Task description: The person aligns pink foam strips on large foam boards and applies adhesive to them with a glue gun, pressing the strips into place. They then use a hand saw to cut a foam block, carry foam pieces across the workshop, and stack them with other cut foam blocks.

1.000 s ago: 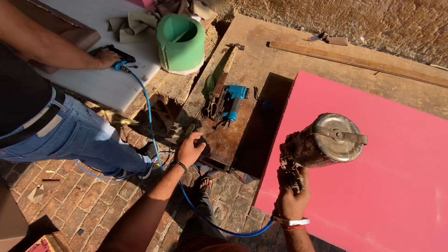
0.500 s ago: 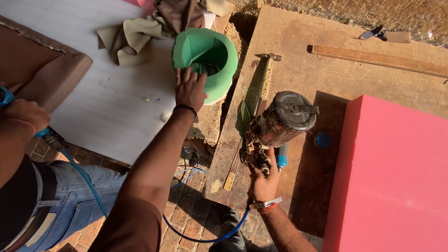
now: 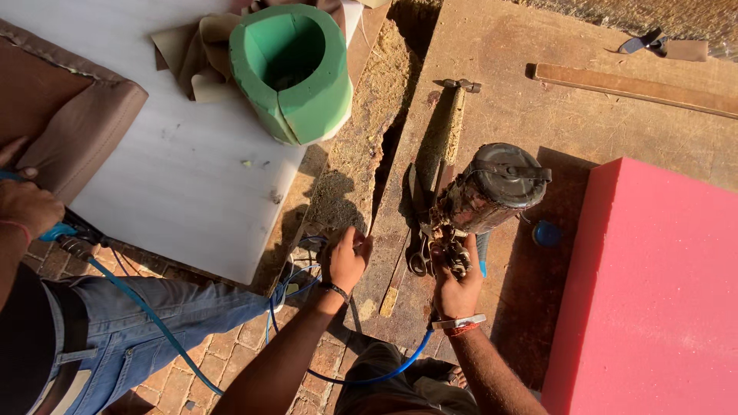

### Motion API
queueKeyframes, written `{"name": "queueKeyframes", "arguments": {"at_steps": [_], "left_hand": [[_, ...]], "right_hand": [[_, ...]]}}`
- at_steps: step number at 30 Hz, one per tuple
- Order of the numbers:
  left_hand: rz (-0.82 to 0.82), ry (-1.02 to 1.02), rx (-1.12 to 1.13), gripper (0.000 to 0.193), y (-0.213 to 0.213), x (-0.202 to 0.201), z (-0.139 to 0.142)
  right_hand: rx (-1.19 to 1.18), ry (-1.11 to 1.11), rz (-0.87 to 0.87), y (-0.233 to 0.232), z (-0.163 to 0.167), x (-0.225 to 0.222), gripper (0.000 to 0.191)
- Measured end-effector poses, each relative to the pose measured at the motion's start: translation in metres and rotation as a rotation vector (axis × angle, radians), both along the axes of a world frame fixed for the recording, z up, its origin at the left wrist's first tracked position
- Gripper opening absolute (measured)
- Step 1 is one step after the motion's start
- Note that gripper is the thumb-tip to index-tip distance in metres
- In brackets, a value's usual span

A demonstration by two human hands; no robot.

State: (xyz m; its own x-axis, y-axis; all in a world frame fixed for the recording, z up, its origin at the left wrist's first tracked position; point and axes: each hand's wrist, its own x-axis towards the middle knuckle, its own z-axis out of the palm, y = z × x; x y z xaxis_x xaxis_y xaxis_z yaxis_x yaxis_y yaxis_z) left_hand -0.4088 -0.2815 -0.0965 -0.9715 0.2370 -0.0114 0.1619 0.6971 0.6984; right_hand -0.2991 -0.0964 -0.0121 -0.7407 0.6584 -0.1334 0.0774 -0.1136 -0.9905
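Right hand (image 3: 458, 283) has its grip clenched around the handle of a grimy nail gun (image 3: 486, 198), held upright over a wooden board (image 3: 538, 115); the round drum of the tool points toward the camera. Left hand (image 3: 347, 257) hangs above the gap beside the board with fingers partly curled; whether its grip pinches the blue hose (image 3: 361, 376) or anything else cannot be told. Hose runs from under the nail gun, loops below both wrists and crosses the brick floor (image 3: 223, 342). Board lies flat in strong sunlight, carrying a hammer (image 3: 453, 115), scissors (image 3: 421, 230) partly hidden behind the tool, a wooden strip (image 3: 638, 88) and a small blue cap (image 3: 546, 234). A pink foam slab (image 3: 653, 292) lies at right, cut off by the frame. A white foam sheet (image 3: 154, 123) at left bears a green foam ring (image 3: 296, 73) and brown fabric pieces (image 3: 192, 58). Another person's hand (image 3: 27, 207) at the left edge holds a blue-hosed tool, mostly hidden.
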Motion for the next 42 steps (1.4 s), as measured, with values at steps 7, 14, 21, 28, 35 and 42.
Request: {"name": "queueKeyframes", "arguments": {"at_steps": [7,14,21,28,35,42], "left_hand": [[0.121,-0.894,0.238,0.092,-0.005,0.032,-0.053],[0.195,-0.752,0.05,0.091,0.007,0.022,-0.057],[0.194,-0.65,-0.067,0.08,0.034,0.033,-0.071],[0.206,-0.61,-0.201,0.086,0.021,0.001,-0.094],[0.213,-0.371,0.121,0.076,0.02,0.008,-0.1],[-0.072,-0.864,-0.068,0.078,-0.033,-0.013,-0.087]], "right_hand": [[0.18,0.022,-0.024,0.033,0.005,0.009,0.073],[0.141,0.111,0.023,0.09,0.015,0.012,0.075],[0.101,0.05,0.009,0.132,0.008,0.005,0.079],[0.039,0.042,0.044,0.12,-0.016,-0.028,0.082],[0.191,-0.279,0.083,0.08,-0.028,-0.068,0.084],[0.602,-0.121,0.034,-0.003,-0.094,-0.185,0.067]]}}
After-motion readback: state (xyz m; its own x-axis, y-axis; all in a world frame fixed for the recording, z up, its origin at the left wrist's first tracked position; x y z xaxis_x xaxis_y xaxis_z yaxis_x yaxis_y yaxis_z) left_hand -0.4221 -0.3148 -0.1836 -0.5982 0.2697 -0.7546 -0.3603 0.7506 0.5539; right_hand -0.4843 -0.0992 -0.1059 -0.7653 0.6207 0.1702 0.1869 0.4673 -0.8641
